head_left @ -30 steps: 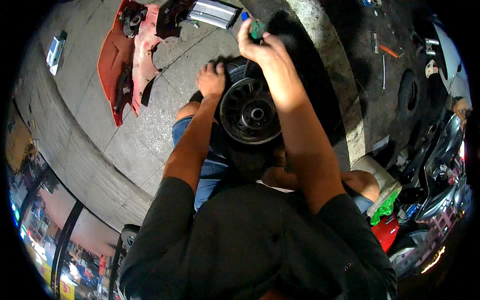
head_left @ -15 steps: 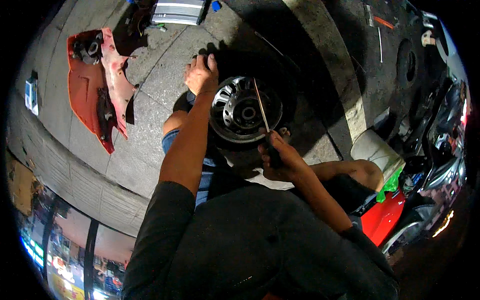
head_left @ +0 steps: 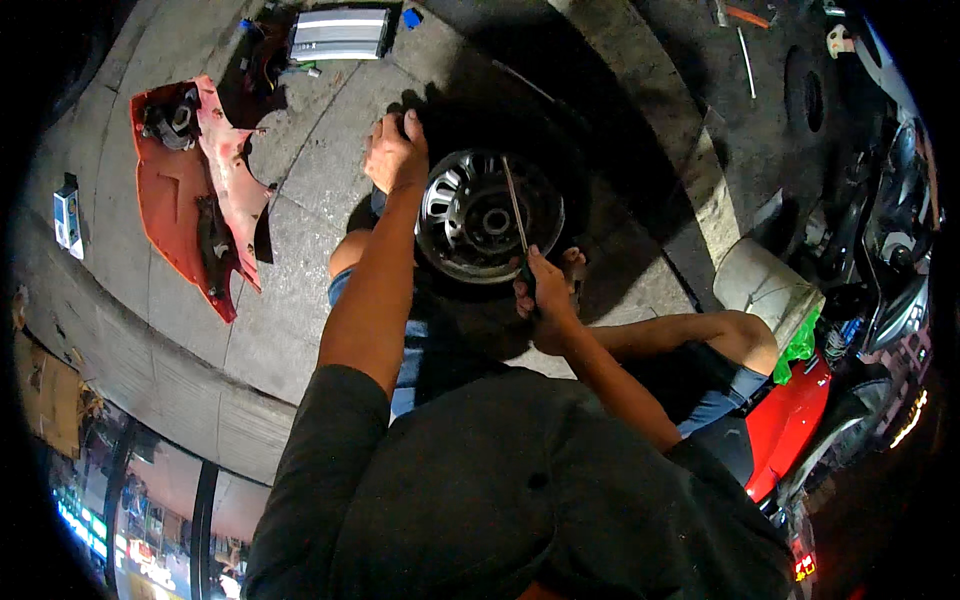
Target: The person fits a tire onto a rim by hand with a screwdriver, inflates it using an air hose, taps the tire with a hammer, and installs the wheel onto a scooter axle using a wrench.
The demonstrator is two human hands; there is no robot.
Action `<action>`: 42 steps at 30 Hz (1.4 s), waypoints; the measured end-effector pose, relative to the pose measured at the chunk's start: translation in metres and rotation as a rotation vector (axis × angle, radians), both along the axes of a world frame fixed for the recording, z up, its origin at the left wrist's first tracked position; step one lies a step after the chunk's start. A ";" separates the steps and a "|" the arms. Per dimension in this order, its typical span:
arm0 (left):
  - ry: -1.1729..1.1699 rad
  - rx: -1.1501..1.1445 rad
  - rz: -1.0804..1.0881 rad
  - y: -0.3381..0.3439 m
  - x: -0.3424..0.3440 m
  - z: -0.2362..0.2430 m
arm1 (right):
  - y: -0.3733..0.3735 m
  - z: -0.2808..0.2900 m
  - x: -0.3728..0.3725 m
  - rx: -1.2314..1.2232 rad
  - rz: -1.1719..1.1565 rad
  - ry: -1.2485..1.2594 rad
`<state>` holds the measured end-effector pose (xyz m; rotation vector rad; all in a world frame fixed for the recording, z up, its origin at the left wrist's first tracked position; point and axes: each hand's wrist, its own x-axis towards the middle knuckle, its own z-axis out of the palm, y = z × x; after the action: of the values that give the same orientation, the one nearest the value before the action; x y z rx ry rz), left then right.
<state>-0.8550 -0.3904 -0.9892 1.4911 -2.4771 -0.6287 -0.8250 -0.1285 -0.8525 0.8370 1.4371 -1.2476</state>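
Since a second ago, the thin-shafted tool (head_left: 514, 205) has swung from beyond the wheel (head_left: 490, 222) to across its face, the right hand (head_left: 540, 285) closed round its handle at the near edge. Its long axis runs away from the person, leaning slightly left, tip toward the far rim. At the wheel's left edge the left hand (head_left: 393, 158) has bent fingers; its grip I cannot tell. An orange-red panel (head_left: 165, 210) lies left of the wheel, a pale bucket (head_left: 750, 285) right.
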 end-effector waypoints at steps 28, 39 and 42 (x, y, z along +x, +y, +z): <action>0.020 -0.066 0.022 0.003 -0.004 -0.012 | -0.040 0.037 -0.025 -0.999 -0.939 -0.587; 0.025 -0.061 -0.044 0.001 -0.009 -0.014 | -0.114 0.067 -0.132 -0.601 -1.084 -0.483; 0.008 -0.023 -0.085 0.005 -0.012 -0.008 | -0.133 0.040 -0.267 -0.582 -1.476 -1.029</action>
<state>-0.8666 -0.3858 -0.9974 1.3784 -2.5445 -0.6173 -1.0924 -0.2619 -0.8122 1.7940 -0.5886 -1.6281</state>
